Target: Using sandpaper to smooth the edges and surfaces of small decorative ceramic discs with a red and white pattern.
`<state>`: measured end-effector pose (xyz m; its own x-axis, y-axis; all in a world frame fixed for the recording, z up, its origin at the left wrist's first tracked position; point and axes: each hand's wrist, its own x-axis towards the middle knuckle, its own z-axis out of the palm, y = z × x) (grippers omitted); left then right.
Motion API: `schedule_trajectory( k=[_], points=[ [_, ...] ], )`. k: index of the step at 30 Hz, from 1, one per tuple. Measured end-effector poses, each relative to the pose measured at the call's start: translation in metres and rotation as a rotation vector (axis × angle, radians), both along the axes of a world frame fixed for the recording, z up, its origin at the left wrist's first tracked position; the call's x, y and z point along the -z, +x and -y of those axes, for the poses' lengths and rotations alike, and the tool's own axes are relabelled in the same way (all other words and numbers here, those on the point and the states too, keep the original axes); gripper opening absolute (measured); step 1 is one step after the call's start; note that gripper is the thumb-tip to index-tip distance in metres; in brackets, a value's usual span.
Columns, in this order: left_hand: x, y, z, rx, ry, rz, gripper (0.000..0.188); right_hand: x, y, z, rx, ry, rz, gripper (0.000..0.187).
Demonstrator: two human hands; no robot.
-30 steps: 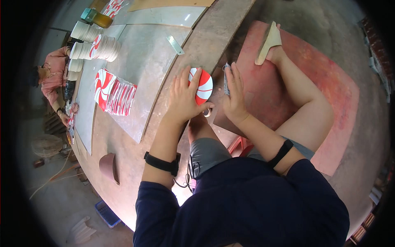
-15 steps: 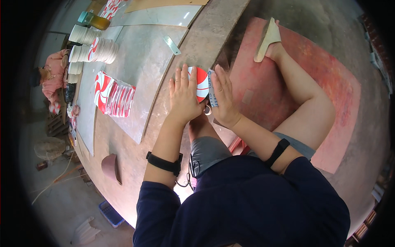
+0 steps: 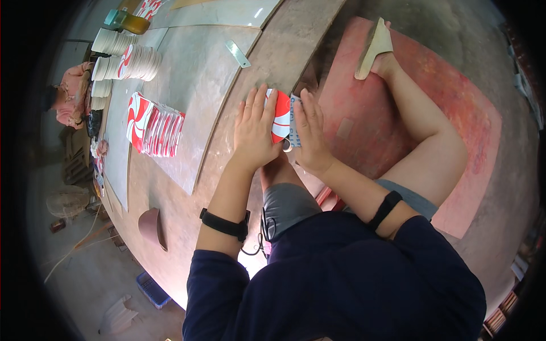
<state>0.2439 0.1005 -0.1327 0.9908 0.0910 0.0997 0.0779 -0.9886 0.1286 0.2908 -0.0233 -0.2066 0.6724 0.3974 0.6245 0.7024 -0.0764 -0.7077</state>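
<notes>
A round red-and-white swirl disc (image 3: pixel 281 113) lies on the wooden table edge in front of me, partly hidden by my left hand. My left hand (image 3: pixel 254 132) rests flat on the disc's left side, fingers stretched out and pointing away from me. Along the disc's right edge, a narrow grey-blue printed strip (image 3: pixel 295 128), which looks like the back of sandpaper, stands against it. My right hand (image 3: pixel 311 133) presses this strip with straight fingers held close together. Where the right thumb grips is hidden.
A stack of swirl-printed pieces (image 3: pixel 162 132) stands left on a grey board (image 3: pixel 196 85), with piles of white discs (image 3: pixel 145 65) beyond. A metal ruler (image 3: pixel 237 54) and a curled brown sheet (image 3: pixel 152 229) lie nearby. Another person (image 3: pixel 75 94) sits far left. A reddish board (image 3: pixel 455 125) lies right.
My right hand and the printed strip have shifted slightly along the disc's edge. The left hand stays on the disc. The whole view has tilted a little.
</notes>
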Motion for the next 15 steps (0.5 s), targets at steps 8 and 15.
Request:
schedule_trajectory(
  k=[8, 15],
  points=[
    [0.003, -0.003, -0.001, -0.011, 0.033, -0.06, 0.093, 0.015, 0.004, -0.002, 0.12, 0.025, -0.108, 0.065],
    [0.002, 0.001, -0.001, -0.006, 0.025, -0.055, 0.093, 0.093, 0.002, -0.016, 0.107, -0.123, -0.285, 0.065]
  ],
)
